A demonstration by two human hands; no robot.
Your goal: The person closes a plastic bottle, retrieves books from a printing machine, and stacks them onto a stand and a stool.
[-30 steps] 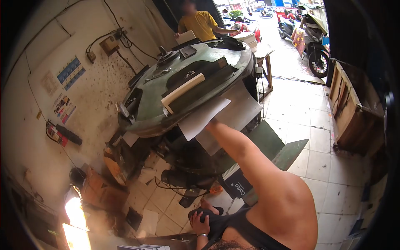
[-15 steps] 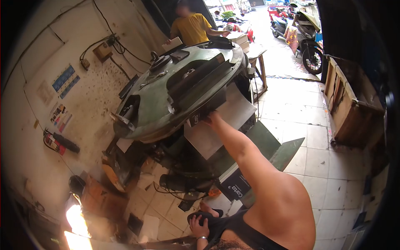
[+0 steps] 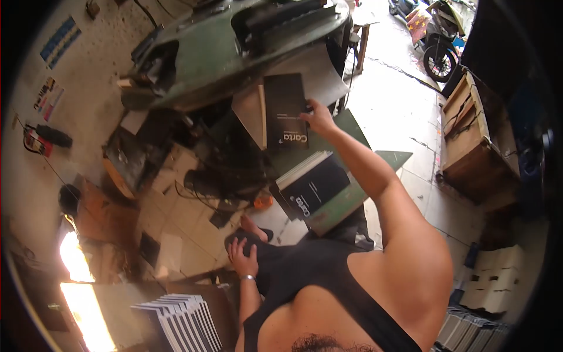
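My right hand (image 3: 320, 119) grips the right edge of a black book (image 3: 285, 108) with "Carta" in white letters on its cover. The book is tilted in front of a grey metal sheet (image 3: 326, 76), below the rim of the round green machine (image 3: 205, 56). Lower down, a stack of books (image 3: 317, 186) with the same dark cover lies on a green metal shelf (image 3: 334, 218). My left hand (image 3: 242, 256) rests on my black-clothed knee, fingers apart, holding nothing.
Upright books with pale page edges (image 3: 185, 322) stand at lower left, and more books (image 3: 478, 331) at lower right. A wooden cabinet (image 3: 478, 141) is on the right, with a motorcycle (image 3: 440, 58) beyond it. Cables lie on the tiled floor below the machine.
My right hand has drawn the book out from under the machine's rim, toward me, so its cover now shows. My view has tipped downward. My left hand stays on the knee.
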